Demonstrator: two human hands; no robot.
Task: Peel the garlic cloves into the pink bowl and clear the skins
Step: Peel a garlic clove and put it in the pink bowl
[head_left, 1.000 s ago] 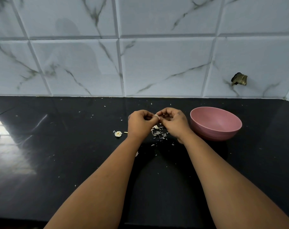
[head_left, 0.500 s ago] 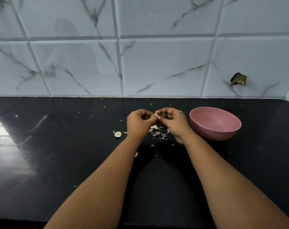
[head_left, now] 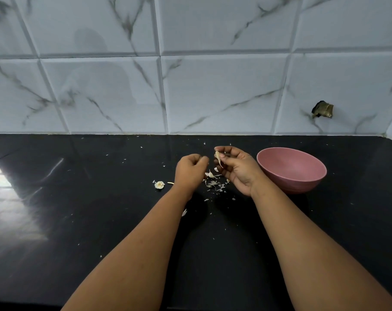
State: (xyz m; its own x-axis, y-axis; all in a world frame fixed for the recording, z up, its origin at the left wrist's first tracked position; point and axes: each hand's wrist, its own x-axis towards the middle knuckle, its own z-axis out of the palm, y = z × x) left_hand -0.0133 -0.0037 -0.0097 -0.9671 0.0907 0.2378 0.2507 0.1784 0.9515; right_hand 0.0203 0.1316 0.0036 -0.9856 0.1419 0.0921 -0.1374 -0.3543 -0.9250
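Both forearms reach in from the near edge of the black bench (head_left: 78, 221), hands working toward the back edge, just short of the tiled wall (head_left: 213, 86). The right hand (head_left: 235, 169) is turned palm-up, thumb and fingertips pinching a pale garlic clove (head_left: 218, 156) held up off the bench, a strip of skin hanging loose from it. The left hand (head_left: 190, 171) sits just beside it, apart from the clove, knuckles up and fingers curled in tight; whether a scrap of skin is pinched in there, I cannot tell. Under and between the two hands lies a scatter of garlic skins (head_left: 214, 184), thin white flakes piled on the dark surface, with another small pale piece (head_left: 210, 175) sitting among them near the left thumb. More tiny flecks are strewn toward the back edge and down toward the near edge. To the left of the left wrist rests a small round garlic remnant (head_left: 159, 184), with a thin sliver lying just beside it. The pink bowl (head_left: 291, 170) stands to the right, close by the right wrist, tilted open toward the camera; what shows of its inside is bare pink. On the wall far right, a dark broken patch (head_left: 322, 109) mars one tile.
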